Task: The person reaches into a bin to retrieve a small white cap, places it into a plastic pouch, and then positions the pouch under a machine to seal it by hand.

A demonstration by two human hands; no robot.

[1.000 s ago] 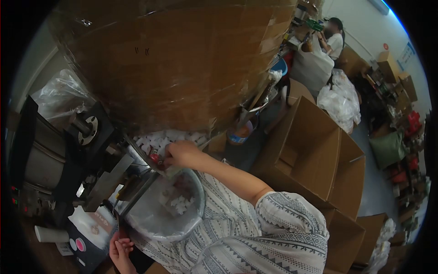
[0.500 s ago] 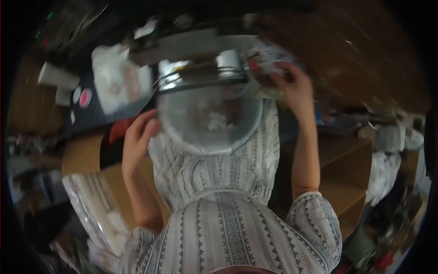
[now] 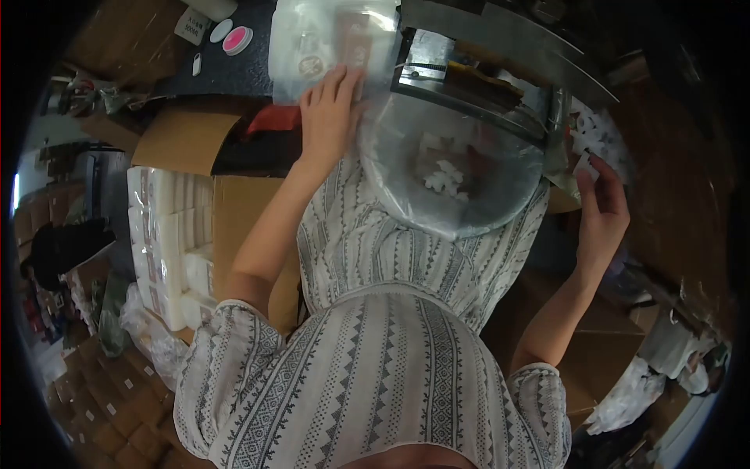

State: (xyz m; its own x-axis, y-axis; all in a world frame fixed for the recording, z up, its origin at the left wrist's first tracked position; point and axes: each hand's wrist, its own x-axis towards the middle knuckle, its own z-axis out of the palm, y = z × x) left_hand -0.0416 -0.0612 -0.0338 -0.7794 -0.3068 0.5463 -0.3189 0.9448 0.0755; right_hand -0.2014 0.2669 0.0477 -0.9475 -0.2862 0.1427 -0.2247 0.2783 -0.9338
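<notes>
My left hand (image 3: 328, 117) lies with fingers spread on the lower edge of a stack of white printed plastic bags (image 3: 312, 51). Between thumb and fingers, my right hand (image 3: 603, 187) pinches a small white piece (image 3: 584, 162), beside a heap of similar white pieces (image 3: 600, 133) at the right. A round plastic-covered tub (image 3: 391, 199) sits between my hands, against my lap, with several white pieces (image 3: 447, 180) inside. Behind the tub stands a machine with a dark metal bar (image 3: 476, 109).
An open cardboard box (image 3: 187, 137) and plastic-wrapped white packs (image 3: 160, 242) are at the left. A pink-topped round tin (image 3: 237, 41) lies on the dark table (image 3: 250, 74). Another cardboard box (image 3: 601, 344) stands at the lower right.
The view has turned, shifting the tub and machine rightward. My left hand has moved from beside the tub onto the white bags. My right hand now shows a small white piece.
</notes>
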